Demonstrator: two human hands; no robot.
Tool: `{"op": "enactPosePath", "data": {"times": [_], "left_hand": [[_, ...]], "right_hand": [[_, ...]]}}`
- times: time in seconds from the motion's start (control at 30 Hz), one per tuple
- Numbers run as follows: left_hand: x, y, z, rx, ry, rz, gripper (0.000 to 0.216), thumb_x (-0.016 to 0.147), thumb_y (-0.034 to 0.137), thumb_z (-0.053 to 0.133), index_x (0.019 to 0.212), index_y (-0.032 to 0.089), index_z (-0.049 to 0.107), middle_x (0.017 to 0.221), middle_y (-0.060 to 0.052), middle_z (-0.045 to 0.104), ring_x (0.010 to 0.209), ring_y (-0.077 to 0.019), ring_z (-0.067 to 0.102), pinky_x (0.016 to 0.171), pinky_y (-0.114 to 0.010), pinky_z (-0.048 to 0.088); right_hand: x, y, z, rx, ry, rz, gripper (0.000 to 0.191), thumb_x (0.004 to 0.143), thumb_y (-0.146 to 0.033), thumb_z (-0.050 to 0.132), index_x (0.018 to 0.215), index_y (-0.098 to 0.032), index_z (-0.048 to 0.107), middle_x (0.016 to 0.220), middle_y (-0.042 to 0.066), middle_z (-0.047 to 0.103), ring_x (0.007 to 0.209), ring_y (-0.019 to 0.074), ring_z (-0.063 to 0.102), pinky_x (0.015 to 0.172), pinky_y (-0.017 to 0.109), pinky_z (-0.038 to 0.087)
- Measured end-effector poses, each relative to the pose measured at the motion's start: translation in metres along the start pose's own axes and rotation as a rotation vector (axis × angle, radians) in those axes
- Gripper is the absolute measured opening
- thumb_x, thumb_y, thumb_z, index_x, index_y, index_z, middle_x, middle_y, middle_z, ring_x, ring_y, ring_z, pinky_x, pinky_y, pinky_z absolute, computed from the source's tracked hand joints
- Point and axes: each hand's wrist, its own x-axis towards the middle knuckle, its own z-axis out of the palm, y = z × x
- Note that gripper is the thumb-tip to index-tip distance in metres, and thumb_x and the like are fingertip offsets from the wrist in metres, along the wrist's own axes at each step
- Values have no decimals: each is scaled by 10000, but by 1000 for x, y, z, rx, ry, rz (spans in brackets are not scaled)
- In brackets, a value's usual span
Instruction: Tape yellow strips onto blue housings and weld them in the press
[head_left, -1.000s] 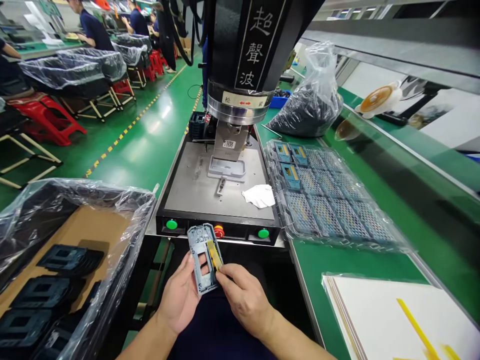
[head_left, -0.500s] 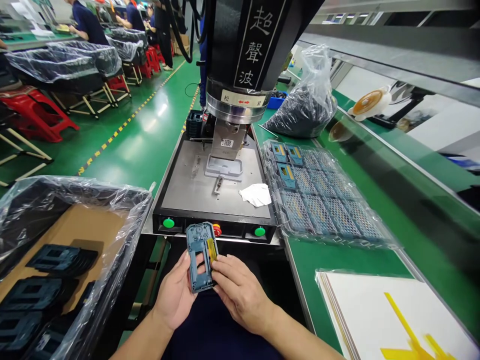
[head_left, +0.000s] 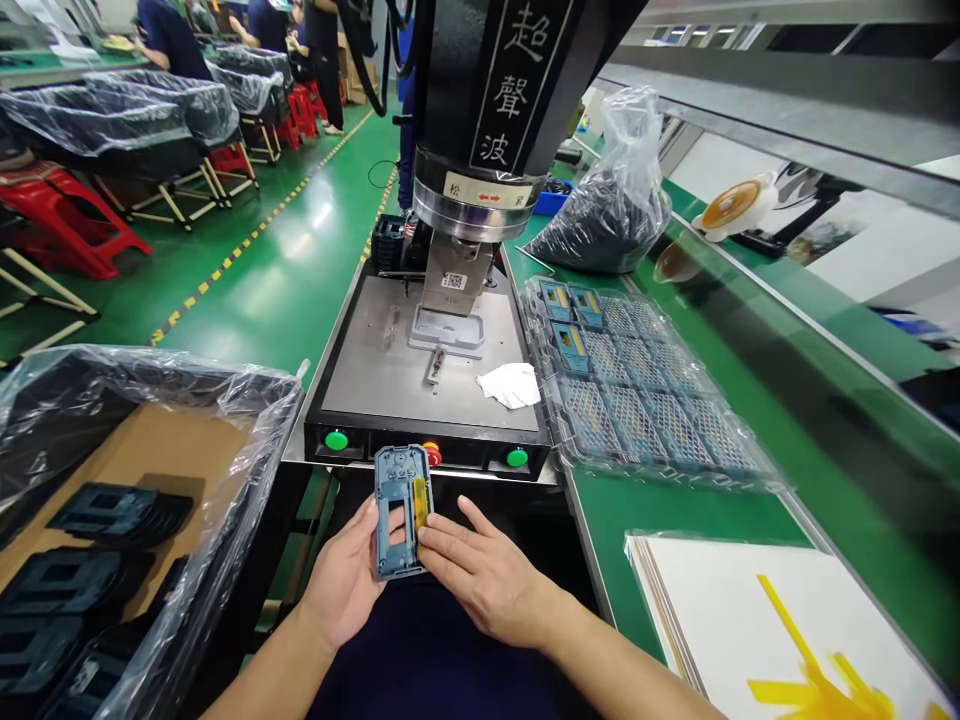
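Observation:
My left hand (head_left: 349, 575) is closed around the left side of a blue-grey plastic housing (head_left: 394, 468), holding it up in front of my lap. Rectangular cutouts run through the housing, and its ribbed inner face is towards me. A strip of yellow tape (head_left: 421, 498) lies along its right edge. My right hand (head_left: 484, 575) rests its outstretched fingertips on the lower end of that tape, with the thumb raised and apart. Beyond the housing stands a press with a metal horn (head_left: 453, 278) above a pale grey fixture (head_left: 448, 330).
Left is a plastic-lined bin (head_left: 217, 440) with several dark housings. A clear tray (head_left: 660, 410) of housings lies right, behind white sheets (head_left: 697, 590) carrying yellow tape strips. Green buttons (head_left: 336, 440) and a red stop button (head_left: 432, 454) line the press front. A white cloth (head_left: 510, 386) lies on its base.
My right thumb has lifted away from the housing, and the right fingers have flattened lower along the tape. The housing has turned slightly more upright in my left hand.

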Motion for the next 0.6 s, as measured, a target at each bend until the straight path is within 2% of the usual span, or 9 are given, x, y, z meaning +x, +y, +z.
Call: {"op": "enactPosePath", "data": {"times": [0.1, 0.17, 0.27, 0.33, 0.4, 0.47, 0.53, 0.6], "left_hand": [[0, 2, -1, 26, -48, -8, 465, 896, 358, 525, 1332, 206, 467, 1248, -143, 605, 1012, -239, 630, 814, -350, 515], [-1, 4, -2, 54, -81, -36, 452, 889, 361, 539, 1310, 202, 497, 1218, -144, 615, 878, -203, 647, 738, -324, 519], [-2, 9, -3, 137, -123, -92, 443, 873, 350, 572, 1286, 193, 532, 1143, -140, 640, 736, -152, 628, 672, -284, 502], [-2, 14, -2, 211, -152, -122, 434, 867, 343, 584, 1262, 167, 556, 1069, -143, 660, 714, -149, 626, 664, -271, 495], [-1, 19, 1, 281, -186, -146, 435, 870, 359, 575, 1252, 150, 567, 1014, -147, 671, 706, -158, 629, 644, -267, 492], [-1, 24, 5, 338, -198, -147, 436, 874, 385, 564, 1241, 150, 578, 988, -140, 677, 702, -159, 630, 630, -261, 492], [-1, 27, 8, 388, -174, -120, 435, 870, 412, 565, 1224, 161, 592, 1007, -128, 678, 732, -156, 634, 651, -256, 497], [-1, 27, 8, 455, -135, -89, 446, 842, 411, 610, 1228, 189, 584, 1080, -120, 669, 793, -161, 636, 674, -253, 501]], "right_hand": [[-1, 3, -7, 97, 47, -2, 349, 911, -125, 465, 1255, -140, 521, 1231, 104, 613, 1247, 192, 492, 1164, 510, 173], [0, 9, -14, 173, 137, 76, 376, 898, -152, 491, 1274, -167, 502, 1262, 117, 582, 1249, 204, 484, 1155, 526, 189], [2, 22, -21, 296, 227, 336, 534, 862, -254, 589, 1363, -174, 424, 1407, 168, 426, 1318, 268, 391, 1102, 520, 320], [4, 32, -22, 457, 208, 542, 638, 826, -318, 644, 1395, -178, 390, 1420, 178, 397, 1230, 276, 480, 973, 458, 482], [8, 39, -21, 747, 134, 711, 590, 823, -332, 635, 1361, -194, 435, 1270, 148, 538, 934, 206, 631, 726, 348, 583], [11, 41, -17, 1079, 84, 830, 462, 820, -316, 619, 1253, -182, 528, 993, 69, 639, 643, 116, 614, 530, 240, 542], [14, 40, -13, 1301, 143, 924, 373, 793, -299, 642, 1130, -153, 580, 778, -2, 610, 541, 83, 576, 471, 190, 498], [14, 38, -8, 1384, 297, 1010, 354, 759, -290, 670, 1066, -145, 571, 711, -31, 572, 525, 85, 578, 461, 182, 491]]}}
